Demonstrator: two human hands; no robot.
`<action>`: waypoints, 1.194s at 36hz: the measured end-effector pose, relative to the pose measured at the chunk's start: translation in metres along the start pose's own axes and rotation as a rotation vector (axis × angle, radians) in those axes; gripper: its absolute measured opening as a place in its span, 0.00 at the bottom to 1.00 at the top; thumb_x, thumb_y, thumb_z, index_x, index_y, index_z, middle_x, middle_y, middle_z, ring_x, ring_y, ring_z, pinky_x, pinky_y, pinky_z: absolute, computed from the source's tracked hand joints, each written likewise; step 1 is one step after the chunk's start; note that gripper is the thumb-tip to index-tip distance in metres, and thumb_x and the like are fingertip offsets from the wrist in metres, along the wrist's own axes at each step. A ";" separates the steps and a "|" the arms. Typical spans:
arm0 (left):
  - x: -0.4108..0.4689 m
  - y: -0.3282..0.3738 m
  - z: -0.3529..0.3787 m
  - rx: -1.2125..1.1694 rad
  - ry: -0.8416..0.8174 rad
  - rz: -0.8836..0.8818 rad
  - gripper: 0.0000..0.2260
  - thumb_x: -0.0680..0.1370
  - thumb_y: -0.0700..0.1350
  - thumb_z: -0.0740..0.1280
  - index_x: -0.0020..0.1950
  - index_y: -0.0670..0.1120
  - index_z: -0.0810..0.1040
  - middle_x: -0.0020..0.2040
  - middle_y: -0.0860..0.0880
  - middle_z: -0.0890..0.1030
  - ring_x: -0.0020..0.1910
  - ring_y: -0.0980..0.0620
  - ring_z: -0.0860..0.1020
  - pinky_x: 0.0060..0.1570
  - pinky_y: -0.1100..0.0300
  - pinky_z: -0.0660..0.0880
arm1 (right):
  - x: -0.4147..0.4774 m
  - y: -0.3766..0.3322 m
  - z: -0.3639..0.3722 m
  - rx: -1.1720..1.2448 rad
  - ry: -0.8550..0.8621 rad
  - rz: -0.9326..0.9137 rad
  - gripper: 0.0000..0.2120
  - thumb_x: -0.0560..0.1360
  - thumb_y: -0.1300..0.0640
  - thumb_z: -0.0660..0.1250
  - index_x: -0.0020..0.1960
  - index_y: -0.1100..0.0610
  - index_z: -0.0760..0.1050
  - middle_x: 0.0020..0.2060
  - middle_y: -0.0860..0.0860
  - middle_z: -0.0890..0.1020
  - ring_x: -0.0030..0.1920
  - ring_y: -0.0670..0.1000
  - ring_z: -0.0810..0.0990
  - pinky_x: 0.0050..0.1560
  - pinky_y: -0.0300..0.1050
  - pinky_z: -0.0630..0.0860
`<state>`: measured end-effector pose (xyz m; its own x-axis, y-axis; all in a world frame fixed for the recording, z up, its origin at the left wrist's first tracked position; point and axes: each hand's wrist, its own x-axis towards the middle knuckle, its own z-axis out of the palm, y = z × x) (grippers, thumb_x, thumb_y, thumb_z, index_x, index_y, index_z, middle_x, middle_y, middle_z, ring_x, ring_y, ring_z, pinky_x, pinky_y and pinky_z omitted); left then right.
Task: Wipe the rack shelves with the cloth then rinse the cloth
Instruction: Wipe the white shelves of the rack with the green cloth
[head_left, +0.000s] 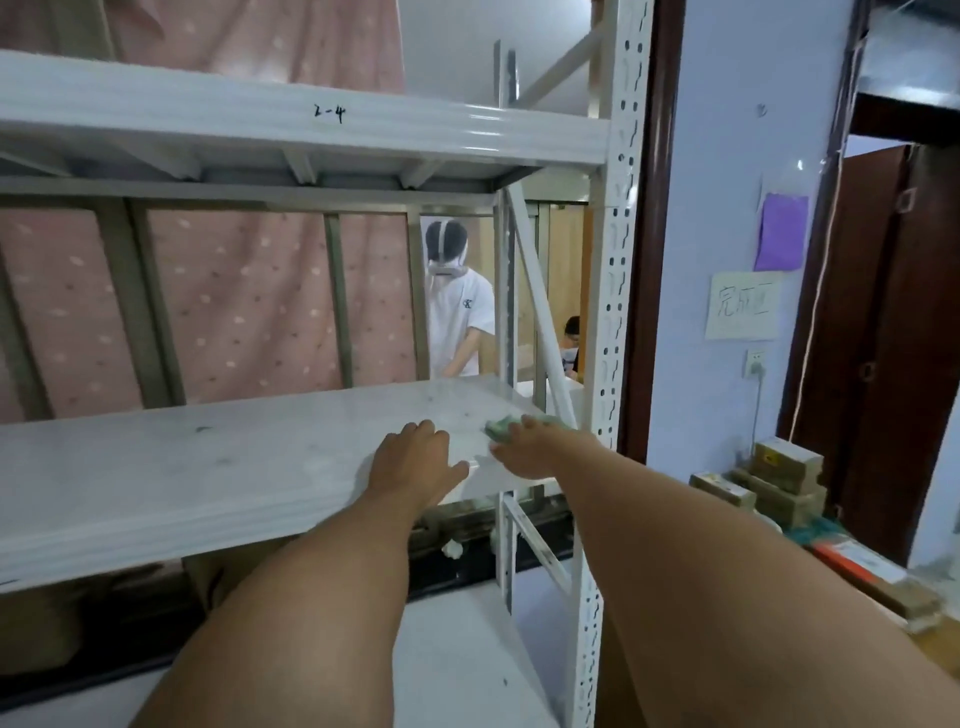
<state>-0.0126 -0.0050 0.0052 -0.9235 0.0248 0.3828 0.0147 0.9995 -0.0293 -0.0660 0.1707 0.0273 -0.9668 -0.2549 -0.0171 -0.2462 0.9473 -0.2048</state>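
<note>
Head view: left hand (415, 462) open on one shelf (208, 467), right hand (527, 454) gripping one cloth (500, 427).

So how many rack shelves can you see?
3: top shelf marked 2-4, middle shelf under left hand, right hand and cloth, bottom shelf below. More may lie out of frame.
</note>
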 end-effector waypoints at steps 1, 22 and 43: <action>0.002 -0.001 0.002 0.004 0.007 -0.006 0.23 0.80 0.61 0.62 0.62 0.45 0.78 0.62 0.46 0.76 0.61 0.44 0.74 0.59 0.51 0.72 | 0.002 0.000 0.002 0.001 0.007 -0.007 0.31 0.81 0.41 0.51 0.78 0.56 0.57 0.78 0.56 0.57 0.76 0.60 0.56 0.73 0.61 0.55; -0.021 0.006 0.015 -0.030 0.124 -0.306 0.27 0.78 0.68 0.62 0.58 0.46 0.81 0.55 0.51 0.77 0.58 0.50 0.74 0.51 0.54 0.74 | 0.063 0.045 0.014 -0.022 0.046 -0.277 0.44 0.72 0.35 0.27 0.77 0.52 0.62 0.75 0.55 0.66 0.74 0.59 0.64 0.72 0.63 0.59; -0.068 -0.059 0.015 -0.004 0.271 -0.225 0.14 0.81 0.54 0.67 0.55 0.43 0.82 0.52 0.48 0.81 0.53 0.47 0.77 0.49 0.54 0.74 | 0.051 -0.003 0.030 -0.031 0.042 -0.020 0.30 0.82 0.47 0.39 0.81 0.57 0.42 0.80 0.53 0.44 0.79 0.56 0.43 0.77 0.55 0.40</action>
<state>0.0440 -0.0658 -0.0327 -0.7686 -0.1919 0.6102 -0.1757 0.9806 0.0871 -0.1124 0.1491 -0.0024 -0.9635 -0.2661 0.0284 -0.2669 0.9478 -0.1745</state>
